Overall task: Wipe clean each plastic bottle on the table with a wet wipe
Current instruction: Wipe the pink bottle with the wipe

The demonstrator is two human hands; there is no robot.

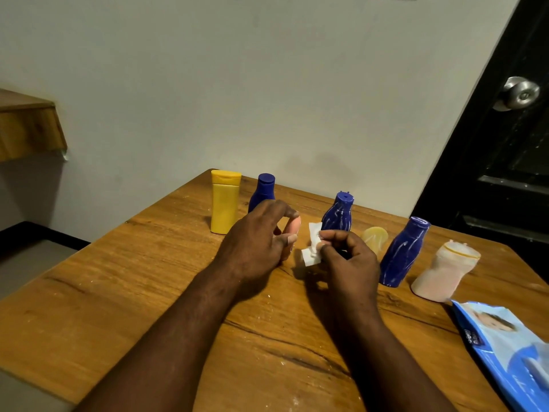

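My left hand (261,236) curls round a small pink bottle (292,230) standing on the wooden table (148,292). My right hand (344,257) pinches a crumpled white wet wipe (312,245) just right of that bottle. A clean yellow bottle (225,202) and a clean blue bottle (263,191) stand at the back left. To the right stand a streaked blue bottle (338,212), a small pale yellow bottle (375,237) partly hidden behind my right hand, a second streaked blue bottle (404,252) and a dusty pale pink bottle (445,272).
A blue pack of wet wipes (511,349) lies at the table's right front edge. The table stands against a grey wall, with a black door and metal knob (520,93) at the right. A wooden shelf (28,126) juts out at the left.
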